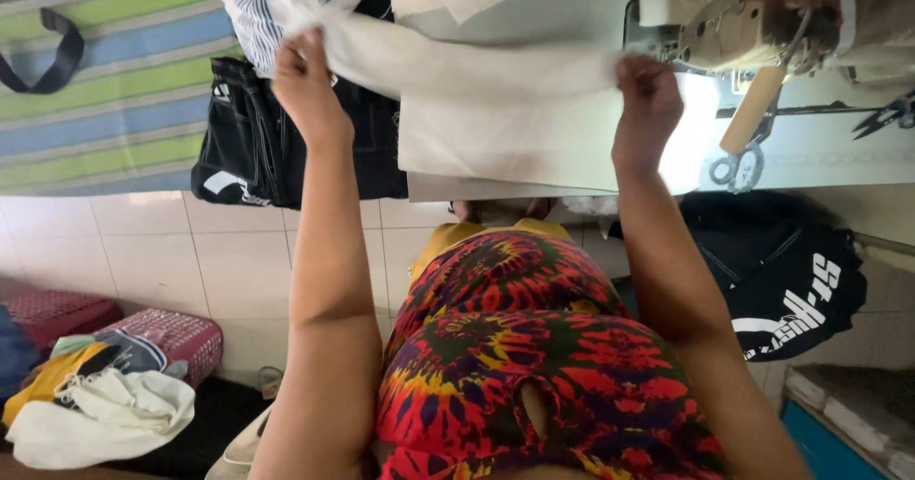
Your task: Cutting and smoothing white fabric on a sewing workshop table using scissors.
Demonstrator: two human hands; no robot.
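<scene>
Sewing machine (762, 18) cropped at top

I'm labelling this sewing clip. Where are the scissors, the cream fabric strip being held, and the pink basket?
scissors (736, 167): head view, on the ring handles at the table edge.
cream fabric strip (477, 65): head view, mid-span between both hands.
pink basket (186, 335): head view, on its woven side wall.
</scene>
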